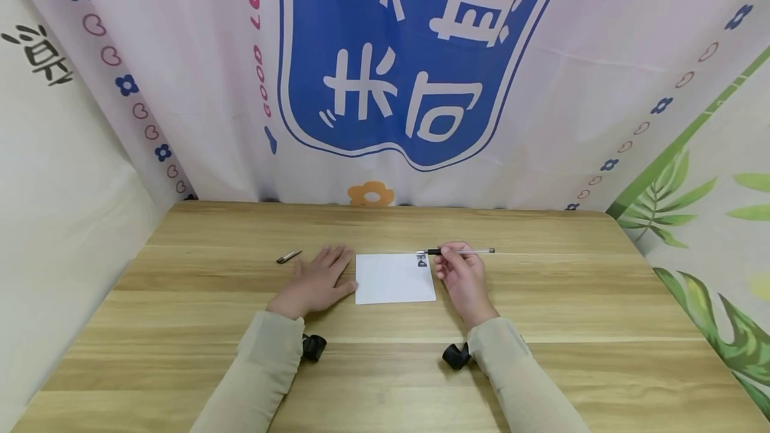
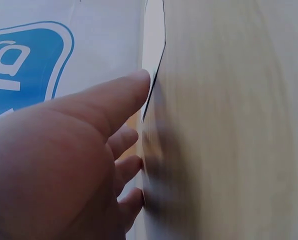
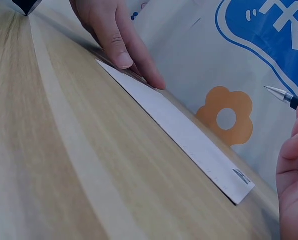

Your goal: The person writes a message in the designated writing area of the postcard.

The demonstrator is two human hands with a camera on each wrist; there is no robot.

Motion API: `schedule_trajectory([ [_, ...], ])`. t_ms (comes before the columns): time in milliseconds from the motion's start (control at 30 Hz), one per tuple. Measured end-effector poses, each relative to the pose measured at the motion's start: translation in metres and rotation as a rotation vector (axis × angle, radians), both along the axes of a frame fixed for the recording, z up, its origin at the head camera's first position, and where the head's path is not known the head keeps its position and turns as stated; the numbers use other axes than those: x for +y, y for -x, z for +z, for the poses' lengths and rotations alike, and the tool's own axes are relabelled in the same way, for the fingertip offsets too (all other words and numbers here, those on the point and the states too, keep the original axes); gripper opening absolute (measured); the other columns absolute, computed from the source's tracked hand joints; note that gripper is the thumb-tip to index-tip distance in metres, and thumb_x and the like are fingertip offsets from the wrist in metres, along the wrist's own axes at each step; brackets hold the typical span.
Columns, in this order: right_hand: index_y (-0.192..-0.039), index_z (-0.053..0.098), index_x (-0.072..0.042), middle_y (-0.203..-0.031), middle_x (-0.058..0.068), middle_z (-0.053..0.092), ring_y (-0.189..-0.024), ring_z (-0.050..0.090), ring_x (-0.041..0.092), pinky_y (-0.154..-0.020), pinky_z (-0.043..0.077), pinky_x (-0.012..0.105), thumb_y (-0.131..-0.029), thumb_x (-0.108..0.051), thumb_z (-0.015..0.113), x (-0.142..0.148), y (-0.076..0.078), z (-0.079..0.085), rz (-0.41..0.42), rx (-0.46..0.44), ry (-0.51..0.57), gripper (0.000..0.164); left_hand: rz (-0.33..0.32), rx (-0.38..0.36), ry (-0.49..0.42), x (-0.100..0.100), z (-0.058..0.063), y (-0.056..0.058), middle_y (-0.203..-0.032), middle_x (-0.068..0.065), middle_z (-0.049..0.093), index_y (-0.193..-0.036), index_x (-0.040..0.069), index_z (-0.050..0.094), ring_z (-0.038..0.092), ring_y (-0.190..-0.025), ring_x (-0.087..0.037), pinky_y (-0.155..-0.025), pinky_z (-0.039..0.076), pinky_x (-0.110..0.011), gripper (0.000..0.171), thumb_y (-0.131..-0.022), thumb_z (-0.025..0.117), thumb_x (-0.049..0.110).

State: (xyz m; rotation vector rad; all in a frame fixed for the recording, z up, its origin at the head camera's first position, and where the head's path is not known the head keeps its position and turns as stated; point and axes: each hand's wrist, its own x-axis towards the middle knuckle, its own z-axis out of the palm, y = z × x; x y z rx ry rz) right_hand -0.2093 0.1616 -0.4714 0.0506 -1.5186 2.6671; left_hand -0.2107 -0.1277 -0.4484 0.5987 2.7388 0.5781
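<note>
A white sheet of paper [image 1: 391,279] lies flat on the table, with small dark marks in its far right corner. My right hand [image 1: 462,279] grips a clear-barrelled pen [image 1: 481,250] with a black grip, its bare tip pointing left. In the right wrist view the pen tip [image 3: 276,92] shows raised above the paper [image 3: 189,137]. My left hand [image 1: 319,280] lies with fingers extended on the table, its thumb [image 2: 139,85] at the paper's left edge. Beyond that hand, to the left, a black pen cap [image 1: 289,257] rests on the wood.
The wooden table [image 1: 385,379] ends at a printed curtain [image 1: 228,152] along its far edge. Light cloths hang at the left and right sides. Small black devices [image 1: 314,347] sit by both wrists.
</note>
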Motion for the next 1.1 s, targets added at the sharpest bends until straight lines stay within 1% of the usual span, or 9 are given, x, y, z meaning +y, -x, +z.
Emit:
schedule_trajectory([
  [200, -0.092, 0.061, -0.005, -0.08, 0.008, 0.064, -0.071, 0.058, 0.014, -0.058, 0.045, 0.021, -0.1, 0.001, 0.055, 0.0, 0.0, 0.0, 0.0, 0.0, -0.014, 0.012, -0.002, -0.048, 0.002, 0.002, 0.003, -0.003, -0.169, -0.017, 0.008, -0.163, 0.011, 0.019, -0.001, -0.154, -0.044, -0.108, -0.011, -0.077, 0.07, -0.107, 0.046, 0.044],
  [400, -0.094, 0.059, -0.001, -0.078, 0.007, 0.066, -0.069, 0.059, 0.013, -0.058, 0.046, 0.021, -0.099, 0.001, 0.057, -0.001, 0.001, 0.0, 0.018, 0.01, -0.052, 0.006, 0.005, -0.055, 0.021, 0.004, 0.005, -0.004, -0.169, -0.018, 0.006, -0.163, 0.013, 0.021, -0.002, -0.154, -0.044, -0.109, -0.011, -0.076, 0.068, -0.107, 0.046, 0.043],
  [567, -0.096, 0.06, -0.003, -0.079, 0.008, 0.066, -0.068, 0.06, 0.013, -0.058, 0.048, 0.021, -0.099, 0.002, 0.055, -0.003, 0.0, -0.001, 0.035, 0.006, -0.114, 0.007, 0.002, -0.064, 0.009, 0.005, 0.006, -0.004, -0.169, -0.018, 0.006, -0.163, 0.013, 0.021, -0.003, -0.154, -0.044, -0.108, -0.01, -0.077, 0.068, -0.107, 0.046, 0.042],
  [700, -0.101, 0.059, 0.0, -0.08, 0.008, 0.068, -0.068, 0.061, 0.014, -0.06, 0.05, 0.021, -0.1, -0.001, 0.057, -0.003, 0.0, -0.002, 0.052, 0.011, -0.182, 0.002, 0.0, -0.057, 0.012, 0.003, 0.005, -0.003, -0.169, -0.017, 0.007, -0.163, 0.014, 0.022, -0.003, -0.154, -0.043, -0.108, -0.01, -0.078, 0.067, -0.107, 0.047, 0.043],
  [833, -0.112, 0.06, 0.01, -0.081, 0.008, 0.069, -0.069, 0.062, 0.013, -0.061, 0.051, 0.021, -0.1, -0.005, 0.059, -0.006, -0.001, -0.001, 0.047, 0.025, -0.265, 0.019, -0.006, -0.05, 0.01, 0.003, 0.002, 0.0, -0.17, -0.016, 0.006, -0.163, 0.016, 0.021, -0.004, -0.154, -0.043, -0.108, -0.011, -0.078, 0.068, -0.107, 0.046, 0.045],
  [933, -0.118, 0.061, 0.016, -0.082, 0.008, 0.069, -0.07, 0.061, 0.013, -0.061, 0.051, 0.021, -0.1, -0.006, 0.06, -0.011, -0.002, 0.001, 0.04, 0.03, -0.324, 0.028, -0.009, -0.047, 0.006, 0.003, 0.0, 0.0, -0.17, -0.016, 0.005, -0.163, 0.016, 0.021, -0.004, -0.154, -0.043, -0.107, -0.011, -0.078, 0.068, -0.107, 0.045, 0.046],
  [1100, -0.118, 0.065, 0.014, -0.086, 0.007, 0.07, -0.071, 0.061, 0.012, -0.063, 0.052, 0.021, -0.101, -0.008, 0.061, -0.021, -0.003, 0.002, 0.035, 0.015, -0.406, 0.028, -0.005, -0.05, 0.001, 0.002, -0.003, 0.0, -0.17, -0.016, 0.005, -0.163, 0.016, 0.022, -0.004, -0.154, -0.043, -0.107, -0.011, -0.079, 0.068, -0.107, 0.045, 0.046],
])
